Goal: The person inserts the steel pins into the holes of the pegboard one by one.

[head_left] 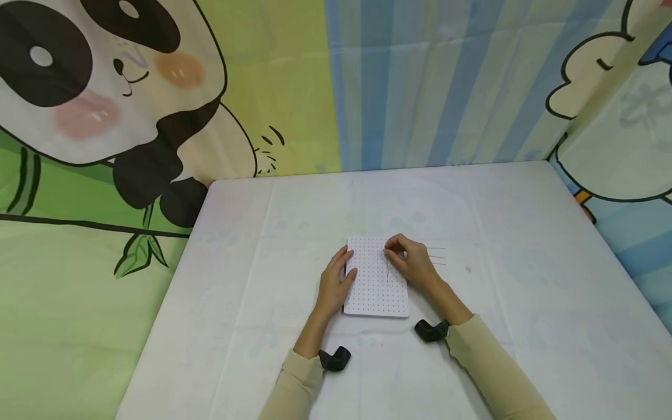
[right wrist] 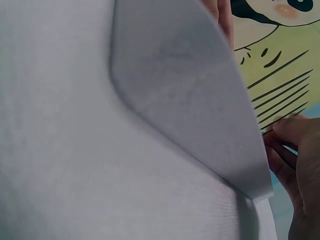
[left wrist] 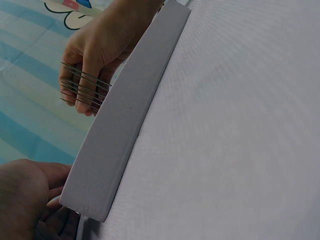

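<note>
A white pegboard (head_left: pixel 374 298) with a grid of small holes lies flat on the table. My left hand (head_left: pixel 331 287) rests at its left edge, fingers along the side and thumb over the top face. Several thin metal needles (right wrist: pixel 283 85) stand upright in a row in the board. At the far end of that row, my right hand (head_left: pixel 417 267) pinches a needle between thumb and index finger, close over the holes. The needle's lower end is hidden by the fingertips.
Several loose needles (head_left: pixel 437 256) lie on the white table (head_left: pixel 294 233) just right of the pegboard, partly beside the right hand. Behind the table hangs a printed curtain (head_left: pixel 283 87). Each wrist wears a black camera (head_left: pixel 336 359).
</note>
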A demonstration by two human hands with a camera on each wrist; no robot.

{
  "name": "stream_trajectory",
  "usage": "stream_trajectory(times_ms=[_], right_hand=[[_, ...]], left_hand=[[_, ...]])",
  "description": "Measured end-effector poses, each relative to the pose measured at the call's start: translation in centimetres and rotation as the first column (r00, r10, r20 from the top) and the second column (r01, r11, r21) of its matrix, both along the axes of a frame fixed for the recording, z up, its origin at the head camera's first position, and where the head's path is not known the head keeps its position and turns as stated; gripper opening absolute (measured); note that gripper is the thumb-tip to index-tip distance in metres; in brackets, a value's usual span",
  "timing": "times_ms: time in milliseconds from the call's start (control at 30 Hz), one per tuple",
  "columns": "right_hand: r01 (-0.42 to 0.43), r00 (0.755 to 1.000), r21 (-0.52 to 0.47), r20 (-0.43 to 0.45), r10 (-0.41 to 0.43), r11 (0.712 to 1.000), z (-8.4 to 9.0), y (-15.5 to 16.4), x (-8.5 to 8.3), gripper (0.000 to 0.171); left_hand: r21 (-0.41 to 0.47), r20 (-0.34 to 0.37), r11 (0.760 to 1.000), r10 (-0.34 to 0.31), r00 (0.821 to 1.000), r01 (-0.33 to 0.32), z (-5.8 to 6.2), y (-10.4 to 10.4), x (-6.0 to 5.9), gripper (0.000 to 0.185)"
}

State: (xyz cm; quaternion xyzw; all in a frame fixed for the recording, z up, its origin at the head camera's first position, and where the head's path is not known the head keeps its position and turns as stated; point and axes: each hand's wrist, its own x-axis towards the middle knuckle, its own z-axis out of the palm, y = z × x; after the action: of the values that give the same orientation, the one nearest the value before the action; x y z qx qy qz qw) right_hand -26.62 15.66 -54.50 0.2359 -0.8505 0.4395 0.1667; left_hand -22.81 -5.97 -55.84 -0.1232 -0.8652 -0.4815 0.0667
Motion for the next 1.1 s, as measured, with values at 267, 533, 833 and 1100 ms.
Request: stream_trajectory(times_ms=[267, 533, 833, 1100], right_hand=[[0.015, 0.999, 0.011, 0.036, -0.016, 1.000, -0.1, 0.3, 0.3, 0.012], [0.010, 0.997, -0.007, 0.074, -0.009, 1.000, -0.3, 0.7, 0.5, 0.017], [0.041, 0.995, -0.132, 0.093, -0.029, 0.990, 0.1, 2.6, 1.7, 0.024], [0.198, 0.979, -0.136, -0.012, -0.202, 0.971, -0.2, 6.0, 2.9, 0.019]], left_hand=[[0.001, 0.008, 1.000, 0.004, 1.000, -0.004, 0.1, 0.0, 0.0, 0.044], [0.000, -0.011, 1.000, 0.001, 1.000, -0.001, 0.1, 0.0, 0.2, 0.043], [-0.001, -0.002, 1.000, 0.000, 1.000, 0.000, 0.3, 0.1, 0.2, 0.044], [-0.005, -0.004, 1.000, 0.014, 1.000, -0.014, 0.0, 0.1, 0.1, 0.043]])
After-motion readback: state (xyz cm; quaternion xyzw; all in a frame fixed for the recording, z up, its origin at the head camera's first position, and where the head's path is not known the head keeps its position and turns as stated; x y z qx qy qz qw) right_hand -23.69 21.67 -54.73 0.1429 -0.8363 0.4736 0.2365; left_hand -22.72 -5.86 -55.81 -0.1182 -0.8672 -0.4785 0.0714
